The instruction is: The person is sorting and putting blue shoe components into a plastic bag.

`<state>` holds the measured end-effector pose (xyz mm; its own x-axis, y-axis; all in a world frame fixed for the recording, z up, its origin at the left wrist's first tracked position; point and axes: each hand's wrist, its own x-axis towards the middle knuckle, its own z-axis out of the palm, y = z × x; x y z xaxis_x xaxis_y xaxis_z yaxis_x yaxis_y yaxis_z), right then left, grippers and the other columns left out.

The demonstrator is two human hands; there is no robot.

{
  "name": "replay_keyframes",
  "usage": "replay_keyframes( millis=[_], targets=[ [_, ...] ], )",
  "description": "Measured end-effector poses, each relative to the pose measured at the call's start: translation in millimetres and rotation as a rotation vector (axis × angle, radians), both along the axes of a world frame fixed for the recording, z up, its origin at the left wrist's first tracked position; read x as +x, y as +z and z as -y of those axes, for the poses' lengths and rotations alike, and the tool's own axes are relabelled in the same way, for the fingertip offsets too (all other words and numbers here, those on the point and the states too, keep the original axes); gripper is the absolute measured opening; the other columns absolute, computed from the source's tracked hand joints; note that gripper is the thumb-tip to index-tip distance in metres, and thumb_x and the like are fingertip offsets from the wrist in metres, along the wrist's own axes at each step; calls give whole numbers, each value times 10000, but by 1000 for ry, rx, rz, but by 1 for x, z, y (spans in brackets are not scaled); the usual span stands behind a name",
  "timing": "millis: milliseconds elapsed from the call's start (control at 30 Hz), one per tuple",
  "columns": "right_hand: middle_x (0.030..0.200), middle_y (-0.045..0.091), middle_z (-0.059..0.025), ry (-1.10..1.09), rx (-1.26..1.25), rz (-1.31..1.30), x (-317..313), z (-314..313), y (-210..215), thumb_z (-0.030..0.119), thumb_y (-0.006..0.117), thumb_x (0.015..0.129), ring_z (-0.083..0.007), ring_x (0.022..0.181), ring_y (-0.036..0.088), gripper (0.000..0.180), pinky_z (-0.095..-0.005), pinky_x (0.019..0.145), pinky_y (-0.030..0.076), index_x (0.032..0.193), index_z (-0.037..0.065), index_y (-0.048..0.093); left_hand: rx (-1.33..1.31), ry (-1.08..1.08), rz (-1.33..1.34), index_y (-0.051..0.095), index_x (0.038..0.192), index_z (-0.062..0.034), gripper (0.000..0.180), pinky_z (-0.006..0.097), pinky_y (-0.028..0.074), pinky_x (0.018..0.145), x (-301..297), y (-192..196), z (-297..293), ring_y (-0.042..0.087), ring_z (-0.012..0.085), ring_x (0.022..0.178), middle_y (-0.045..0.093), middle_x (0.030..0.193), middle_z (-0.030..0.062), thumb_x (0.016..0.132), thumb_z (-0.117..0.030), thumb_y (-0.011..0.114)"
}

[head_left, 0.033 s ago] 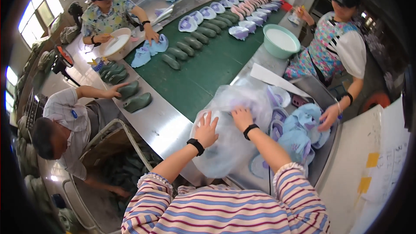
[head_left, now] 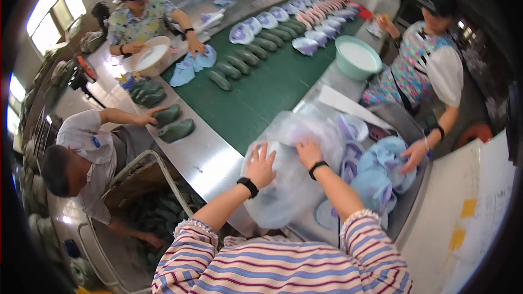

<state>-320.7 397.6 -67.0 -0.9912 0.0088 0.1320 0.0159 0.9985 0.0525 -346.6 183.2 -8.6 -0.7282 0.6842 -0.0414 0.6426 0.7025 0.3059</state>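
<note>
A large, translucent plastic bag (head_left: 283, 196) lies bunched in front of me, with pale lilac pieces showing dimly through it. My left hand (head_left: 261, 167) rests on the bag's near-left side, fingers spread. On its far-right side is my right hand (head_left: 309, 153); its fingertips are blurred against the plastic and the lilac pieces, so their grip is unclear. Light blue and purple shoe uppers (head_left: 376, 166) are heaped just right of my right forearm, in a metal tray (head_left: 412, 190).
A green conveyor belt (head_left: 250, 114) carries rows of dark green shoe lasts (head_left: 237, 68) and uppers. Co-workers sit on both sides; one's hand (head_left: 415, 155) reaches into the tray. A mint basin (head_left: 358, 57) holds white liquid. At lower left, a cart (head_left: 109, 250) contains more lasts.
The whole view has shifted slightly, so the surroundings sit a little lower and to the right. Both my hands stay on the bag, nearly unmoved.
</note>
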Motion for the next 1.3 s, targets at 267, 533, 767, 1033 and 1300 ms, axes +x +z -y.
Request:
replay_keyframes(
  millis=[267,533,767,1033,1300],
  targets=[
    [1298,363,-232,-277,12,254,20,-50,-63,155,438,819,-395,1173,380,408,-550,899,346,1226,130,450,-149,-85,263,403,1272,-141,624,659,307,876,35,-25,-6,82,403,1312,165,1413,168,715,-300,635],
    [856,608,-101,195,-73,274,14,-27,25,110,501,729,-285,829,590,200,-409,713,449,890,150,613,217,-111,199,383,1265,-134,586,464,343,964,16,-21,-2,283,446,1218,233,1365,219,756,-304,618],
    [765,633,-114,282,-938,160,68,-7,141,44,525,607,-294,708,605,240,-354,636,474,824,48,626,699,37,967,355,1304,-50,568,358,285,1005,-27,-18,26,365,230,1215,400,1310,122,910,-459,362],
    [921,603,-47,-384,-2279,87,108,16,120,7,453,573,-224,875,575,489,-366,780,479,1045,62,567,1157,-411,1297,228,1355,-48,624,362,281,1019,60,66,8,356,195,1214,372,1324,105,877,-316,525],
    [963,574,-95,-250,-2191,173,123,46,135,-110,429,550,-263,855,572,578,-359,762,476,1110,20,500,1359,87,1591,443,1213,-25,434,352,438,887,77,85,30,543,197,1009,540,1150,95,863,-255,558]
  ],
)
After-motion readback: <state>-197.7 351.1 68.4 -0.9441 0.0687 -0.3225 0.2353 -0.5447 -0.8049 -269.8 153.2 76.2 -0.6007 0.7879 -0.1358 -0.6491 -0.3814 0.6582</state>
